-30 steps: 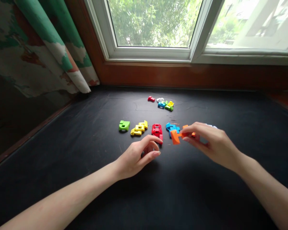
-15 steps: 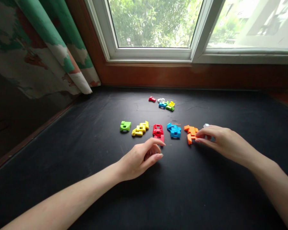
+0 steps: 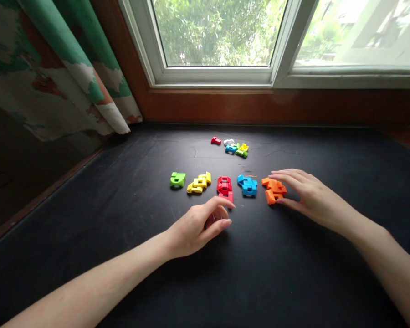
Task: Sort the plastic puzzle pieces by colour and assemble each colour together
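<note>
the right hand [image 3: 304,191] arches open around the right side of the orange toy cars [image 3: 275,187], fingers past their far edge and thumb by the near one; whether it touches them i cannot tell. the left hand [image 3: 194,228] is loosely curled, index finger and thumb apart, the index finger partly covering the near end of the red toy cars [image 3: 224,186]. blue toy cars [image 3: 248,186] sit between the red and the orange; left of the red come yellow toy cars [image 3: 199,183], then a green toy [image 3: 177,179]. farther off, toward the window [image 3: 218,36], lies a mixed cluster of toy cars [image 3: 230,149]. the orange group has one piece jutting left and another reaching toward the person, so a single long axis is hard to name; the red group runs lengthwise toward the person, the yellow slants from near left to far right. all lie on a black tabletop [image 3: 191,291], faintly scuffed, below a reddish-brown wooden panel [image 3: 225,107]; a patterned curtain [image 3: 99,77] hangs at the left
</note>
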